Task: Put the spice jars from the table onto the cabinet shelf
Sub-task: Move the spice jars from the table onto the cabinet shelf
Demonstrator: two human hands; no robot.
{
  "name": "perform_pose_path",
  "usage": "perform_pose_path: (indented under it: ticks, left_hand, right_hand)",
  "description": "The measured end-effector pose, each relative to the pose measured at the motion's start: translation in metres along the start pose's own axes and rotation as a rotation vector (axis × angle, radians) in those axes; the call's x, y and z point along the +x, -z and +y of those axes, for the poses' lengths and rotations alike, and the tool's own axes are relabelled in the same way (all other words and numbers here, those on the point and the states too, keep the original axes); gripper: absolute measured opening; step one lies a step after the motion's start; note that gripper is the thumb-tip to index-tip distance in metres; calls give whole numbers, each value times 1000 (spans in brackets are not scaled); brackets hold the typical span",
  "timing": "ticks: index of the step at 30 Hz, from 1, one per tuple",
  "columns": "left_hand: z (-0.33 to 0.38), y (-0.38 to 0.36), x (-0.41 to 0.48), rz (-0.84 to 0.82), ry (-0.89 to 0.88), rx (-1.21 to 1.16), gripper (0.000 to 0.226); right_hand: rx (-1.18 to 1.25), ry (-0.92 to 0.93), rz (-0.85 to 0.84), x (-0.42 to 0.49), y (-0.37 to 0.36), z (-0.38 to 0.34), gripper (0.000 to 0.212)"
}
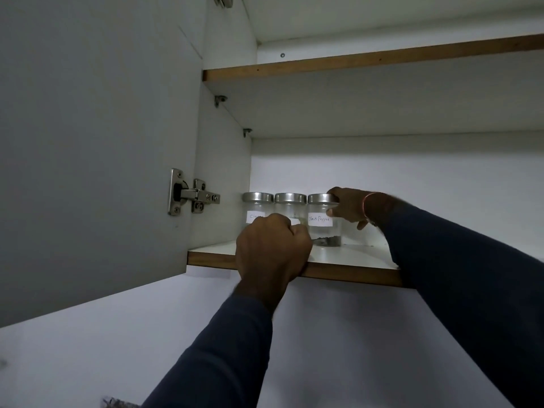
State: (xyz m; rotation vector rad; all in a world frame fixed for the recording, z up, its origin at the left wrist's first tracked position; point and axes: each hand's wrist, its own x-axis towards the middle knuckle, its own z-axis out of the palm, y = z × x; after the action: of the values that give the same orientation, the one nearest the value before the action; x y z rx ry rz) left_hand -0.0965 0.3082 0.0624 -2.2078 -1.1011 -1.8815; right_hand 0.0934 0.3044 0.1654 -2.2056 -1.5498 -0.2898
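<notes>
Three clear spice jars with silver lids stand in a row on the lower cabinet shelf (347,260). The left jar (256,206) carries a partly hidden label. My left hand (272,250) is curled in front of the middle jar (290,206) and hides its lower part; whether it grips that jar cannot be told. The right jar (322,222) is labelled "Black Pepper" and has dark grains at its bottom. My right hand (351,207) holds this jar from its right side, thumb on the glass and fingers round the lid's edge.
The cabinet door (97,142) stands open at the left, with a metal hinge (191,192). An upper shelf (368,61) runs above. Bare shelf lies to the right of the jars. A white wall is below the cabinet.
</notes>
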Motion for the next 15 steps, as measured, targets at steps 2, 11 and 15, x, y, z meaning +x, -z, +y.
perform_pose_path:
  ticks: [2, 11, 15]
  left_hand:
    - [0, 0, 0, 2, -2, 0, 36]
    - [1, 1, 0, -2, -37, 12, 33]
    - [1, 1, 0, -2, -33, 13, 34]
  right_hand:
    - [-4, 15, 27, 2, -5, 2, 48]
    - [-41, 89, 104, 3, -10, 7, 63]
    - [-32, 111, 161, 5, -8, 6, 46]
